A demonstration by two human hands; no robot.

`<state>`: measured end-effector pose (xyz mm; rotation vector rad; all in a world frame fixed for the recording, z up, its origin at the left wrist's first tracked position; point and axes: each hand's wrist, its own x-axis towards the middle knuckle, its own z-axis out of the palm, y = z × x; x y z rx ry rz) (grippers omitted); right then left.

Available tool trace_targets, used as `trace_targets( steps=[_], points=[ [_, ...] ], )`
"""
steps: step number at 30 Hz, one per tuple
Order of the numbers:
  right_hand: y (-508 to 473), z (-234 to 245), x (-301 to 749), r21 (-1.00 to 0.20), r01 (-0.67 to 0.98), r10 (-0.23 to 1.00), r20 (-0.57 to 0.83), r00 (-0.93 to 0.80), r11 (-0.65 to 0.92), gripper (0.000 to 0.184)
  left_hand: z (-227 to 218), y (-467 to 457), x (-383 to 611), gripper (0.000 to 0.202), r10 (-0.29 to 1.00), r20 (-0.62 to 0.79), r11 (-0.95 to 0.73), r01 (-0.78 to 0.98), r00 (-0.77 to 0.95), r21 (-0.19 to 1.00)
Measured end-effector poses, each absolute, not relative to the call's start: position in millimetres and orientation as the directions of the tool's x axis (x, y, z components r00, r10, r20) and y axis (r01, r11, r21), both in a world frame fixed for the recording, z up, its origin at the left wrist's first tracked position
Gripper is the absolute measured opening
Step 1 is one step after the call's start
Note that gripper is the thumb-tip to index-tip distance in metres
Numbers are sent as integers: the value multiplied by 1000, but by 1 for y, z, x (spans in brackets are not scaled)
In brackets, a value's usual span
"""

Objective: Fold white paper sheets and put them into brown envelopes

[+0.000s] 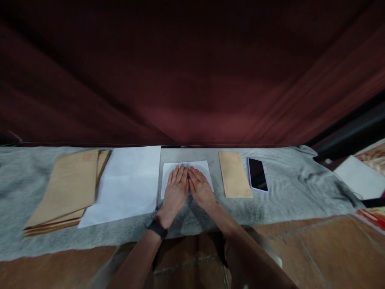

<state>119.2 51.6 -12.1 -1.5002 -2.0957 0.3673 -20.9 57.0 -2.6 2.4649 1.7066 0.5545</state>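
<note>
My left hand (176,188) and my right hand (201,188) lie flat side by side on a folded white sheet of paper (168,170), fingers stretched out and pressed down on it. The folded sheet rests on a grey cloth (285,192) spread over the floor. A dark band circles my left wrist. Just right of my hands lies a single brown envelope (235,174).
A white paper stack (126,184) and a pile of brown envelopes (67,188) lie to the left. A black phone (257,174) sits right of the single envelope. Red curtain (192,80) hangs behind; tiled floor (315,249) in front; papers (357,174) at far right.
</note>
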Motion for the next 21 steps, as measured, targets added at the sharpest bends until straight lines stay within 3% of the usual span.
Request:
trace_targets(
  steps=[8,21],
  points=[
    [58,-27,118,-385,884,958,210,-195,264,48,-24,63,-18,59,950,187,-292,925,250,245],
    [48,-38,143,-247,957,961,263,-85,152,57,-30,57,-21,63,973,213,-141,959,89,245]
  ],
)
